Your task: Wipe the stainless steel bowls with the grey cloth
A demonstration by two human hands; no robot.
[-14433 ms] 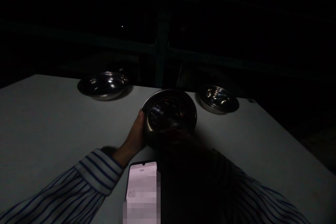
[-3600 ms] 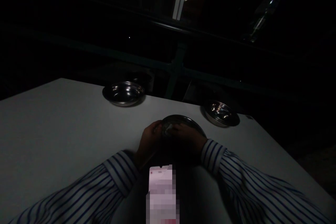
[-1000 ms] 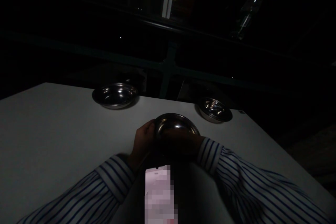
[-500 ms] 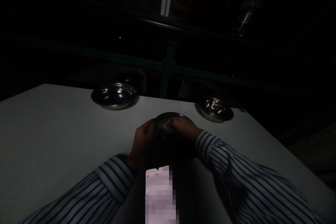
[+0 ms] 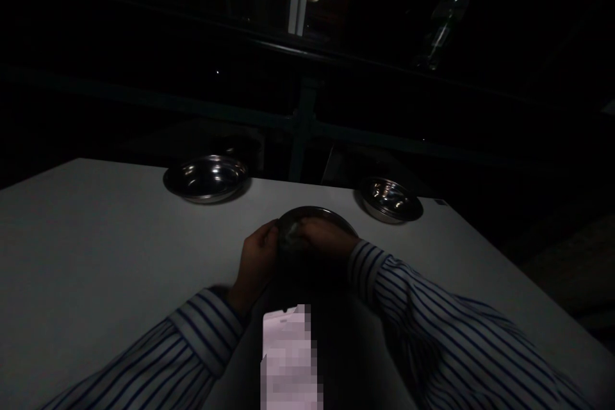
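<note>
In the dim light a dark metal bowl [image 5: 302,264] is in front of me at the middle of the table. My left hand [image 5: 256,261] is closed on its left rim, thumb uppermost. Reaching in from the right, my right hand [image 5: 329,238] has its fingers curled inside the bowl, close to the left inner wall. A pale, whitish patch shows by those fingertips; whether it is a cloth, a film or a reflection is too dark to make out. The bowl's bottom is in deep shadow.
A wide shiny metal bowl [image 5: 206,180] stands at the white table's [image 5: 120,237] far left edge, a smaller one [image 5: 391,202] at the far right. A lit phone [image 5: 291,359] is close below my hands. Beyond the table stands a clear bottle [image 5: 449,16].
My right hand has shifted slightly left inside the bowl, towards the left wall. The left hand keeps its hold on the rim. The whole view has shifted slightly.
</note>
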